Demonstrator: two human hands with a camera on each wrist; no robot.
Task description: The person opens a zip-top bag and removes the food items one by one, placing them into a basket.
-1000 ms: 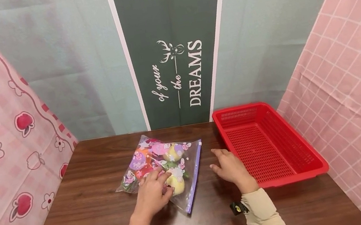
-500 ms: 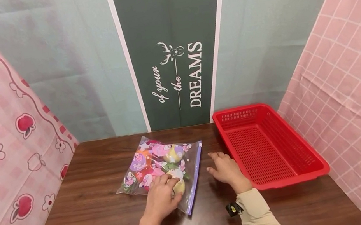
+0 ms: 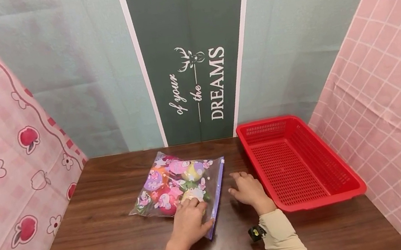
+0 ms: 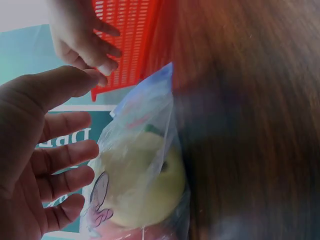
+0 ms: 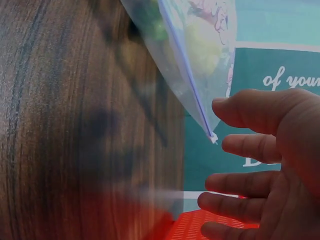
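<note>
A clear zip bag (image 3: 154,184) printed with pink cartoon figures lies on the table, filled with rounded yellow, red, orange and green pieces. Along its right side runs a purple zip strip (image 3: 218,192), with a small white slider (image 5: 213,138) at one end in the right wrist view. My left hand (image 3: 189,223) is over the bag's near corner, fingers spread and loosely bent. Through the plastic in the left wrist view shows a yellow apple-like fruit (image 4: 155,185). My right hand (image 3: 249,190) hovers between the zip strip and the basket, fingers relaxed, holding nothing.
A red perforated plastic basket (image 3: 326,148) stands on the right of the brown wooden table (image 3: 91,229), close beside my right hand. Behind the table hangs a green and teal cloth (image 3: 187,13); pink patterned cloths (image 3: 7,173) flank both sides.
My left hand has slid right and toward me across the bag, to its near corner by the zip strip. My right hand has drifted slightly left. Bag and basket stay put.
</note>
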